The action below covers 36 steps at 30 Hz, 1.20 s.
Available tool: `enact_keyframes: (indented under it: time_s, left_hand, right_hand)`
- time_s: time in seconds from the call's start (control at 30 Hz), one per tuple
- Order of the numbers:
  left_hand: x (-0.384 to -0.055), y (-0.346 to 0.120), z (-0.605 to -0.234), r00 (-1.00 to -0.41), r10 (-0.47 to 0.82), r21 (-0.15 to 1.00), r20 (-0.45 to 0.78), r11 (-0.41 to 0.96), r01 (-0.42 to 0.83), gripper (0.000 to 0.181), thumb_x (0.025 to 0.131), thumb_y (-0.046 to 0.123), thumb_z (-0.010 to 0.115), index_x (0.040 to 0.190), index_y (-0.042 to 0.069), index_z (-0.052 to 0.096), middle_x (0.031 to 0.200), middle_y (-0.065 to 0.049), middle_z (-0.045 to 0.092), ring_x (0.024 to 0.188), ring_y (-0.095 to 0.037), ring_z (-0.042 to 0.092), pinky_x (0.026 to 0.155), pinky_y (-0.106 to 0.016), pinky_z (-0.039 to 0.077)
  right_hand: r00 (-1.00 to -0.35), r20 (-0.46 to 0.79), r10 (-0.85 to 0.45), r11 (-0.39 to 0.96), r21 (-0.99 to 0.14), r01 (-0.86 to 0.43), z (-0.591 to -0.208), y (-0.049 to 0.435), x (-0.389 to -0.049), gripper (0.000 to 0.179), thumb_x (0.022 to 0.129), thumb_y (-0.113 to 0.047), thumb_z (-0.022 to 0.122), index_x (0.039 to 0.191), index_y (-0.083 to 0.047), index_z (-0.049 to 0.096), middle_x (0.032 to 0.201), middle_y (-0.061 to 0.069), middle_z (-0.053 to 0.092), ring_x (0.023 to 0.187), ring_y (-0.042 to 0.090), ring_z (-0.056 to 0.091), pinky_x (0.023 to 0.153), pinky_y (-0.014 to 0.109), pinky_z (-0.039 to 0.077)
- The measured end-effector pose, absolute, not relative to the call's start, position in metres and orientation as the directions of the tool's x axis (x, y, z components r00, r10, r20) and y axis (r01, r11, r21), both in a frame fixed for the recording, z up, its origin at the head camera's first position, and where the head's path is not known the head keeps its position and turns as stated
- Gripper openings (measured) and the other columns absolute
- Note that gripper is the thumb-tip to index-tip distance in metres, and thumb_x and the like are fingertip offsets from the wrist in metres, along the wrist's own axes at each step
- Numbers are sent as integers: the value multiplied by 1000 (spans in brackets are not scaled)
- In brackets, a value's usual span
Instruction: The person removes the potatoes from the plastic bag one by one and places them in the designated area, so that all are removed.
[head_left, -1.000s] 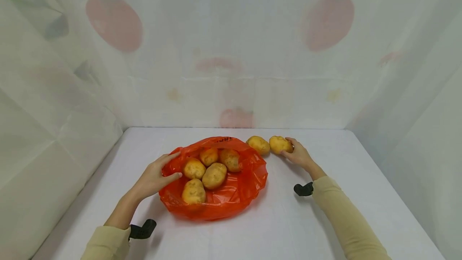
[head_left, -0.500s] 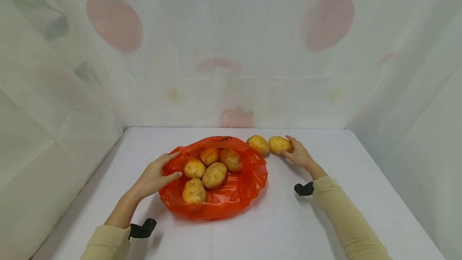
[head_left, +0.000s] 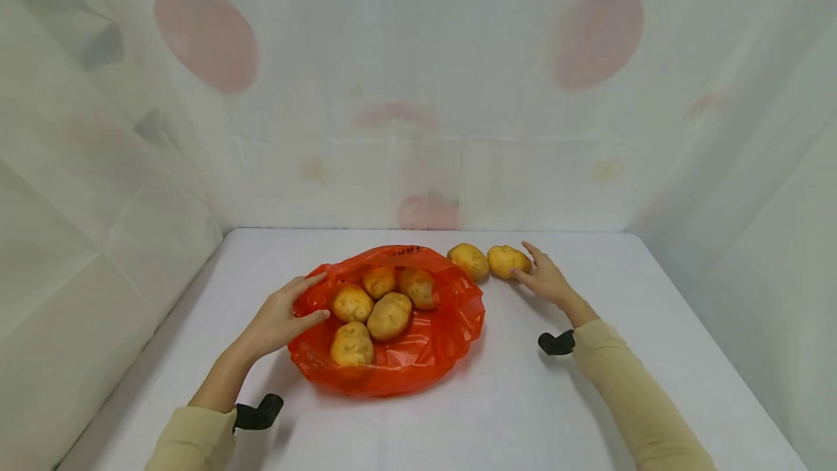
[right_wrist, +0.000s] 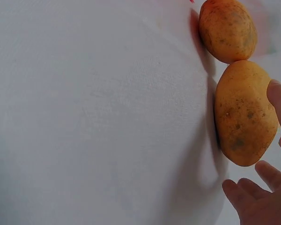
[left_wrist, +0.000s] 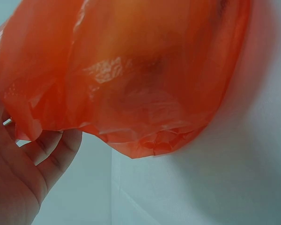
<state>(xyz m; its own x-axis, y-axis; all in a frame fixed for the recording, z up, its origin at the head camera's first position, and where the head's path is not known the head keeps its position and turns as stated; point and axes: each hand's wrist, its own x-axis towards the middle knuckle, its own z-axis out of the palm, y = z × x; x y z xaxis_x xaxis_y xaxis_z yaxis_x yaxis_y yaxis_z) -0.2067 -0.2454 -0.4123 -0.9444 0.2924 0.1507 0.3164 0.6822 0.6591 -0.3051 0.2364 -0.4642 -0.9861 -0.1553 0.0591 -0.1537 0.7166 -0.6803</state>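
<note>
While the right hand (head_left: 548, 283) spreads its fingers loosely, its thumb overlapping a smooth, dark-flecked oblong potato (right_wrist: 246, 112), the left hand (head_left: 277, 322) rests with parted, gently bent fingers at the left rim of a glossy, crinkled orange-red plastic bag (head_left: 392, 381). The oblong potato touches an egg-shaped potato (head_left: 467, 262) near the white surface's (head_left: 510, 405) far edge. Five lumpy potatoes (head_left: 389, 316) lie inside the bag.
</note>
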Motion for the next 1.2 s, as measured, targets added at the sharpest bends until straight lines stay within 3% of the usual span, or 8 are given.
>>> enact_keyframes:
  time_s: [0.23, 0.47, 0.6, 0.97, 1.2]
  left_hand:
    - [-207, -246, -413, -944, 291, 656, 154, 684, 318, 66, 83, 32, 68, 141, 20, 38, 134, -12, 45, 112, -32, 52, 81, -45, 53]
    - [-207, -246, -413, -943, 294, 655, 158, 683, 323, 66, 83, 33, 67, 141, 20, 38, 135, -12, 45, 112, -32, 53, 81, -45, 53]
    - [-207, -247, -414, -942, 294, 658, 163, 679, 326, 65, 83, 32, 68, 141, 21, 39, 133, -11, 47, 111, -31, 53, 81, -44, 53]
    - [-208, -247, -415, -940, 301, 659, 161, 676, 329, 66, 83, 34, 67, 141, 21, 38, 132, -12, 47, 108, -31, 54, 78, -42, 55]
    - [-208, -246, -414, -942, 297, 651, 156, 687, 324, 67, 83, 35, 67, 141, 20, 38, 136, -15, 43, 112, -34, 52, 80, -44, 53]
  right_hand:
    - [-966, 200, -164, 708, -658, -256, -462, 238, -302, 69, 88, -24, 61, 142, 1, 27, 142, 28, 29, 132, 44, 25, 107, 58, 22]
    - [-930, 325, -170, 660, -663, -353, -456, 234, -296, 61, 87, -19, 63, 138, -1, 35, 138, 25, 36, 128, 40, 33, 98, 54, 37]
    - [-912, 374, -170, 640, -661, -391, -451, 228, -293, 56, 87, -16, 63, 136, -1, 39, 134, 25, 40, 124, 40, 37, 96, 53, 41]
    - [-887, 418, -198, 518, -724, -456, -430, 205, -280, 50, 85, -7, 64, 131, 0, 44, 131, 19, 47, 118, 36, 48, 93, 47, 45]
    - [-858, 432, -278, 448, -732, -513, -404, 183, -259, 48, 85, -1, 62, 129, 6, 43, 129, 24, 48, 114, 42, 50, 90, 51, 46]
